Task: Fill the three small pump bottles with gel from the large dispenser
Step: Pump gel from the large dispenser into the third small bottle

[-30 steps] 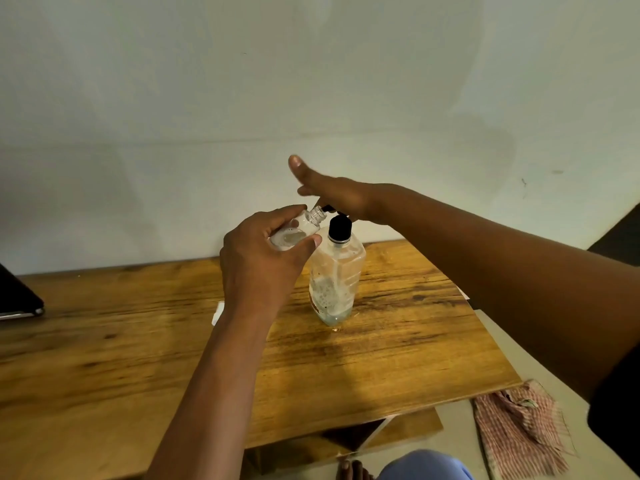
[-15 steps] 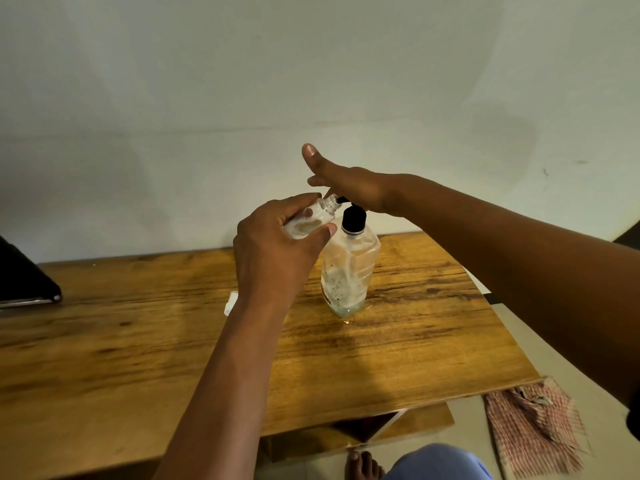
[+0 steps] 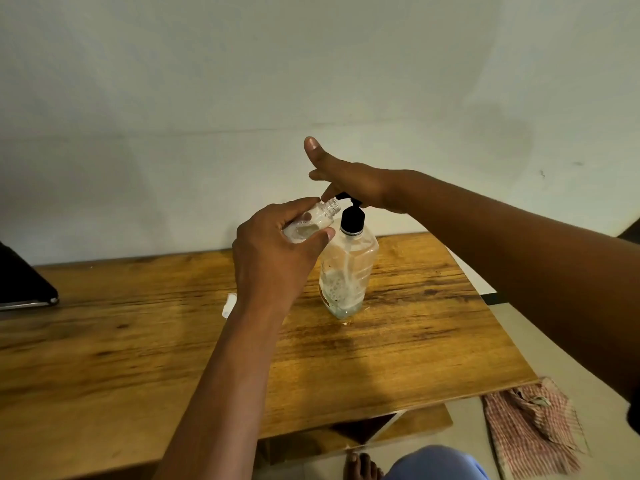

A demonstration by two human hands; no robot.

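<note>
Your left hand (image 3: 277,251) grips the small bottle (image 3: 311,225), tilted, long axis rising rightward, open neck at the large dispenser's (image 3: 348,271) black spout. Your right hand (image 3: 353,181), fingers straight, presses its pump head. Dispenser stands upright on the wooden table (image 3: 138,341).

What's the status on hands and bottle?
Left hand grips small clear bottle, tilted at nozzle. Right hand presses black pump on large clear dispenser. Nothing blocking.
</note>
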